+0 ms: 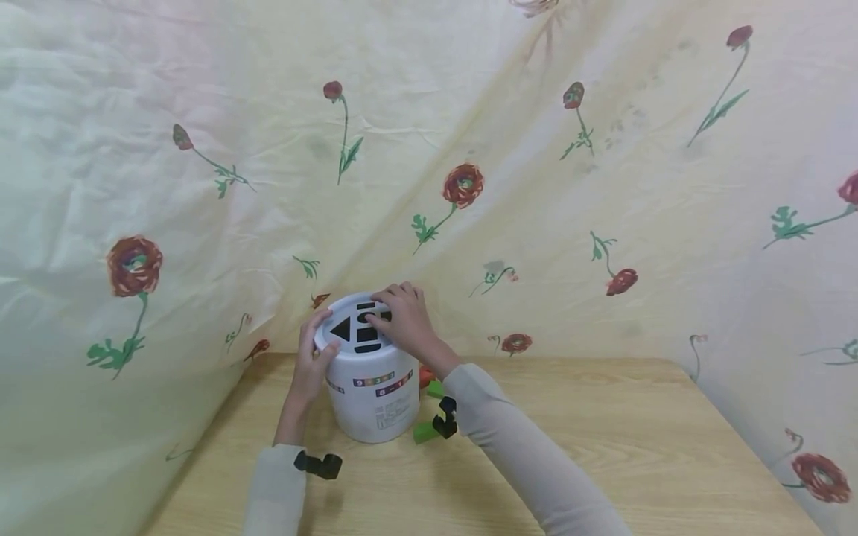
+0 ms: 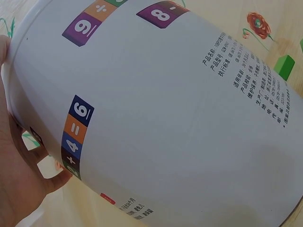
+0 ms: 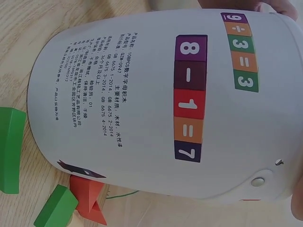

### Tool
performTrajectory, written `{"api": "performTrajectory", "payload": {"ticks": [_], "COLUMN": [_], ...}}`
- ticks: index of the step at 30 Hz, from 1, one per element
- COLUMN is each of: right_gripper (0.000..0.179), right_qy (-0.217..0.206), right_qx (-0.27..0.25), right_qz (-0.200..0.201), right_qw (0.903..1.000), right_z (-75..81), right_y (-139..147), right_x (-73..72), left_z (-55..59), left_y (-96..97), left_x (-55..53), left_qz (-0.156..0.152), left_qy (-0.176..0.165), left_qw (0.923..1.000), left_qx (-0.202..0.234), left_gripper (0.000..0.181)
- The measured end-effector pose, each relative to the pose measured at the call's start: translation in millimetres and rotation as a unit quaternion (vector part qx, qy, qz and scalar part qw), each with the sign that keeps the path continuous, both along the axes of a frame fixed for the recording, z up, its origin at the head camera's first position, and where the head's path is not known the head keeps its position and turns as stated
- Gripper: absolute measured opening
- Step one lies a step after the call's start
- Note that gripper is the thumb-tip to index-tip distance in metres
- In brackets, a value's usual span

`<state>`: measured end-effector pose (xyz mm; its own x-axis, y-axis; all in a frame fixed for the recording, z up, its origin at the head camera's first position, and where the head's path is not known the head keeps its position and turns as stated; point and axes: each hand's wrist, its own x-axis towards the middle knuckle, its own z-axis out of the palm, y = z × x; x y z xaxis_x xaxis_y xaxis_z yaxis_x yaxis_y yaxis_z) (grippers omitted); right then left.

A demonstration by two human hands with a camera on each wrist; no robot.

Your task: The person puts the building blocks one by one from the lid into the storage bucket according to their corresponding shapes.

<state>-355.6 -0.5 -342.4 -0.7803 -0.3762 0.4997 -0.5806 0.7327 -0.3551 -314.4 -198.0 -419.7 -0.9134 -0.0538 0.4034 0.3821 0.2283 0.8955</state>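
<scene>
A white bucket [image 1: 365, 409] printed with coloured sums stands upright at the table's back left. Its white lid [image 1: 345, 307] has black shape cutouts, including a triangle. My left hand [image 1: 308, 372] grips the lid's left edge, thumb at the near rim and fingers along the side. Over the right part of the lid lies my right hand [image 1: 410, 320], fingers bent at the far rim and thumb across the cutouts. In the left wrist view, the left hand [image 2: 19, 175] wraps the bucket's upper end. Only a little of the right hand [image 3: 297, 198] shows in the right wrist view.
Right of the bucket's base lie green blocks [image 3: 56, 208] and a red block [image 3: 87, 196], partly hidden by the right arm in the head view. A flowered cloth [image 1: 375, 223] hangs behind the wooden table [image 1: 590, 417] and along its sides. Each wrist carries a black camera mount [image 1: 318, 465].
</scene>
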Motion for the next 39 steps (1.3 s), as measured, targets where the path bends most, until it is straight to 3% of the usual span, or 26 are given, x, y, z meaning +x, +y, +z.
{"api": "performTrajectory", "payload": {"ticks": [10,19,23,31,39], "right_gripper": [0.044,0.041,0.038,0.035,0.034], "right_qy": [0.038,0.042,0.05,0.058,0.062], "right_qx": [-0.033,-0.043,-0.04,-0.095,-0.081], "right_qz": [0.026,0.042,0.04,0.063,0.063], "right_qw": [0.9984,0.9973,0.9972,0.9917,0.9928], "right_z": [-5.4,-6.1,-8.2,-15.1,-29.9], "right_y": [3,15,25,54,85], "right_x": [-1.0,3.4,5.8,10.0,12.9], "left_z": [-1.4,0.2,-0.1,0.0,0.4], "left_y": [-0.5,-0.6,-0.2,0.6,0.5], "left_x": [-0.7,0.0,-0.3,-1.2,-1.1], "left_qz": [-0.001,-0.004,-0.007,-0.006,-0.005], "left_qy": [0.001,0.009,0.008,0.009,0.003], "left_qw": [1.0,0.9999,0.9999,0.9999,0.9999], "left_qx": [0.003,0.01,0.013,0.01,0.01], "left_gripper": [0.061,0.063,0.062,0.061,0.062]}}
